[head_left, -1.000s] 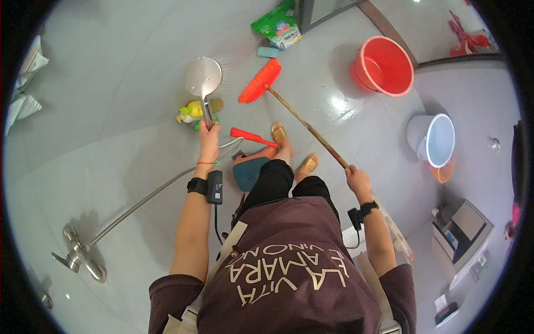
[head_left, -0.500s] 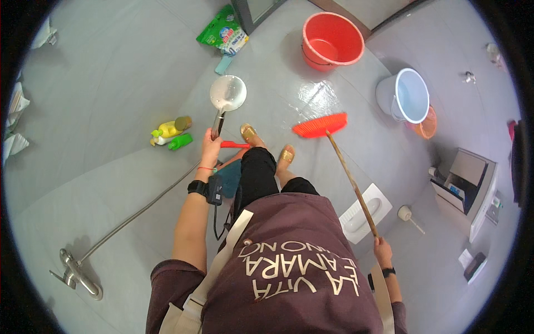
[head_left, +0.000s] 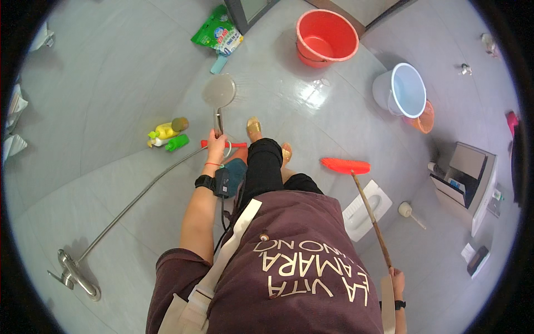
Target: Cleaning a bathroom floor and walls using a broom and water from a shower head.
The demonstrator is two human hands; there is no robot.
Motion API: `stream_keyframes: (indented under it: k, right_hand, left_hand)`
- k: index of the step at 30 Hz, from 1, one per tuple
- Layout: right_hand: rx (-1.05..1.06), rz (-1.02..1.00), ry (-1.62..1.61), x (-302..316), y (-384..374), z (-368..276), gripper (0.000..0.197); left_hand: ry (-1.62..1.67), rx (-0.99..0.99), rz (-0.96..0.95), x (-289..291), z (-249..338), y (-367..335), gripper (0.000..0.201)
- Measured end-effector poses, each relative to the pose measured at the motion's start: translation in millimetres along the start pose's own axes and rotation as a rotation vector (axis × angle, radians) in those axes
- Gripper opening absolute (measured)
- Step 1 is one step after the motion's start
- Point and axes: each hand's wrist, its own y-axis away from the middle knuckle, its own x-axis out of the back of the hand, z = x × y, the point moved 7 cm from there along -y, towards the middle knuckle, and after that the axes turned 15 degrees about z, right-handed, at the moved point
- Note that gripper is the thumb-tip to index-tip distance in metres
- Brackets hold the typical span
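Note:
My left hand is wrapped round the handle of a hand shower, whose round pale head points away from me over the grey floor. A metal hose runs from that hand to a wall tap at the lower left. In my right hand is the wooden stick of a broom. Its red bristle head rests on the floor, just beyond a white squat toilet. Beside my left hand lies a red handle above a teal and red dustpan-like thing, partly hidden by my leg.
A red bucket stands far ahead, a pale blue bucket and an orange basket to its right. Bottles and a green bag lie left. A toilet brush and grey cabinet are at right. The floor looks wet.
The broom head has come back toward me and to the right, and my right hand has drawn back with it. The shower head has tilted and moved slightly left.

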Motion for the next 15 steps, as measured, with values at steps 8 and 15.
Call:
stream_keyframes:
  k: [8, 15]
  right_hand:
    - [0.354, 0.008, -0.045, 52, -21, -175, 0.031]
    - [0.891, 0.166, -0.066, 109, -31, -410, 0.024]
  left_hand:
    - [0.321, 0.222, 0.256, 61, -19, -25, 0.028]
    - [0.452, 0.421, 0.324, 115, -33, -33, 0.033]
